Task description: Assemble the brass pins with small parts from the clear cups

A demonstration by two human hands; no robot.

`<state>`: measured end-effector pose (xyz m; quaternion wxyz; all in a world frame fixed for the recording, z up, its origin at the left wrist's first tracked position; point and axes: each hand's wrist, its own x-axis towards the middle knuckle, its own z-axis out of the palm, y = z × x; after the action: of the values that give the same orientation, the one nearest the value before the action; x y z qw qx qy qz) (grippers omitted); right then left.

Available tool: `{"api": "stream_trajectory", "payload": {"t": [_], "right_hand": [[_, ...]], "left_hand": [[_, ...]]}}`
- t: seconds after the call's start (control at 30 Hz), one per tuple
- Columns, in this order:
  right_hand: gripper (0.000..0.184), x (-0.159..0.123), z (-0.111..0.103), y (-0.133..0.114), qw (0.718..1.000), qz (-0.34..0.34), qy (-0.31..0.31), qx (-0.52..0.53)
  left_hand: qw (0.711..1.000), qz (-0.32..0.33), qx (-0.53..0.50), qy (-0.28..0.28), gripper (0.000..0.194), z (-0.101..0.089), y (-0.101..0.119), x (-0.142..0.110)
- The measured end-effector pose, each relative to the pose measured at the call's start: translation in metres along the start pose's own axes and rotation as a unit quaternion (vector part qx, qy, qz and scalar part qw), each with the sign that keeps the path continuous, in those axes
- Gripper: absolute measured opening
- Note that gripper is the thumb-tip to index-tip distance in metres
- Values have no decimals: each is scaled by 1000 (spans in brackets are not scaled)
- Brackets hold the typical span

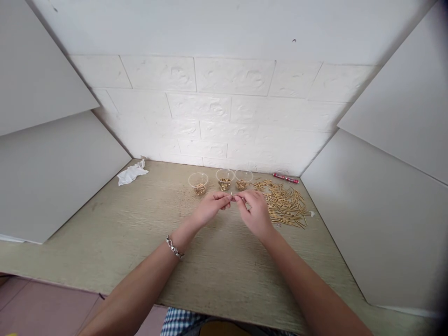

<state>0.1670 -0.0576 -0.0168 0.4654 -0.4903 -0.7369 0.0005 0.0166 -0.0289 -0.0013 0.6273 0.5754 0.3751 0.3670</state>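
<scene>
My left hand [212, 206] and my right hand [255, 210] meet over the middle of the table, fingertips almost touching. Both are closed in a pinch around a tiny metallic piece [231, 194], too small to name, whose tip shows between them. Just beyond the hands stand three clear plastic cups: the left cup [198, 178], the middle cup [225, 174] and the right cup [244, 176], each with small gold-coloured parts inside. To the right of my right hand lies a spread pile of thin gold-coloured rods [285, 205], partly hidden by that hand.
A crumpled white tissue [132, 172] lies at the back left of the wooden table [224, 270]. A red tube-like item [286, 178] rests near the back right. Grey panels stand on both sides, with a white brick-pattern wall [210, 107] behind. A white scrap [312, 213] lies beside the rods.
</scene>
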Motion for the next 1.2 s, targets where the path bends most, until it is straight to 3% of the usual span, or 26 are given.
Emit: {"api": "stream_trajectory", "payload": {"t": [0.17, 0.47, 0.7, 1.2], "right_hand": [[21, 1, 0, 0, 998, 64, 4, 6], [13, 1, 0, -3, 998, 34, 23, 44], [14, -1, 0, -4, 998, 26, 42, 43], [13, -1, 0, 0, 1000, -7, 11, 6]], "left_hand": [[991, 79, 101, 40, 21, 5, 2, -2], [957, 161, 236, 44, 15, 4, -1, -4], [955, 167, 239, 50, 14, 4, -4, -4], [936, 189, 292, 52, 15, 2, -7, -2]]}}
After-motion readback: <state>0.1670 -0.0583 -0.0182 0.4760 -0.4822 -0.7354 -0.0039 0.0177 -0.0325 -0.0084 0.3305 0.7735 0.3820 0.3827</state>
